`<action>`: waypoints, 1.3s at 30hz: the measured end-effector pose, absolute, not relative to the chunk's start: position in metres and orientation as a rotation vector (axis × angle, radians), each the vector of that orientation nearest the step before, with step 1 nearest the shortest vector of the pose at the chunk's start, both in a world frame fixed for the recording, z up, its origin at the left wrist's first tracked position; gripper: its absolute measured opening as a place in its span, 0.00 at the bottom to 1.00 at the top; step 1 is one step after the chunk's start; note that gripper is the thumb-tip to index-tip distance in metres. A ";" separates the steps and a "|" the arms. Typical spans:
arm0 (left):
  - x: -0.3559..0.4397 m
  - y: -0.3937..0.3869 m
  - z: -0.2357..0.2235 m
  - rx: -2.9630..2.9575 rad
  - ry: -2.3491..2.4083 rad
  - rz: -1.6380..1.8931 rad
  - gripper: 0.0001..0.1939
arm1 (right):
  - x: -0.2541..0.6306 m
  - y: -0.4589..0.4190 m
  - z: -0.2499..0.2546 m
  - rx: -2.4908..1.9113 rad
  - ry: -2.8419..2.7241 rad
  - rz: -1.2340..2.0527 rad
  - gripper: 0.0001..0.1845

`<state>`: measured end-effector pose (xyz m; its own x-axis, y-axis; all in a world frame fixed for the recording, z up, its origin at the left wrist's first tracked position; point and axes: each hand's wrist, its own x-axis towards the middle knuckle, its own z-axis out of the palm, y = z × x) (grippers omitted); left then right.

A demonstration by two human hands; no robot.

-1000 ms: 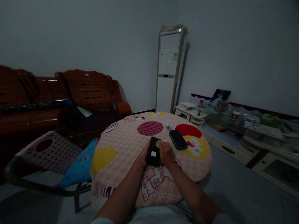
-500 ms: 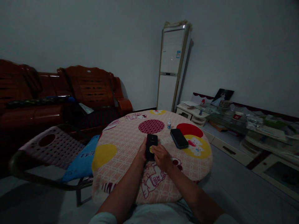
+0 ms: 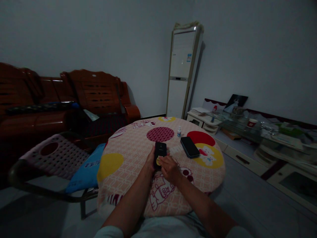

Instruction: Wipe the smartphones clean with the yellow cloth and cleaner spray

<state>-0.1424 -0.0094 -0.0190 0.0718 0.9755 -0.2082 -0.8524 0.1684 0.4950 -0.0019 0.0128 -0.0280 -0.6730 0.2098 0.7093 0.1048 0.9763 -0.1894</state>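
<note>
My left hand [image 3: 150, 160] is closed around the left side of a black smartphone [image 3: 160, 149], which lies back side up with its small camera near the top end. At the phone's lower part, my right hand [image 3: 170, 170] pinches a small yellow round piece [image 3: 158, 161] against the back cover. What this piece is made of is too dark to tell. Right of the hands lies a second dark device or case [image 3: 190, 147], flat on the patterned tablecloth [image 3: 133, 158]. A small white bottle with a blue label [image 3: 179, 132] stands upright behind it.
A chair [image 3: 61, 155] with a blue cushion [image 3: 88, 170] stands at the table's left. Beyond it is a wooden sofa [image 3: 96, 89]. A tall white air conditioner [image 3: 179, 69] fills the corner, and a cluttered low cabinet [image 3: 247, 162] runs along the right wall.
My right hand has shifted slightly left and down over the phone's back, and the yellow piece with it. My left hand and the phone stay nearly in place.
</note>
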 end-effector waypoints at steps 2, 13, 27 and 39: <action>-0.141 -0.009 -0.018 0.266 0.540 1.399 0.36 | -0.003 0.015 -0.028 -0.272 -2.289 0.179 0.23; -0.141 -0.011 -0.016 0.245 0.567 1.307 0.37 | -0.006 0.011 -0.030 -0.083 -2.266 0.202 0.21; -0.149 -0.009 -0.021 0.329 0.522 1.489 0.36 | -0.005 -0.003 -0.027 0.076 -2.267 0.216 0.19; -0.156 -0.008 -0.012 0.213 0.477 1.817 0.33 | -0.003 0.009 -0.030 -0.185 -2.182 0.175 0.18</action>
<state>-0.1561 -0.0075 -0.0116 -0.2979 0.9496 -0.0971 -0.8751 -0.2310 0.4253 -0.0029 0.0088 -0.0301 -0.5744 0.1975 0.7944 0.0681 0.9786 -0.1941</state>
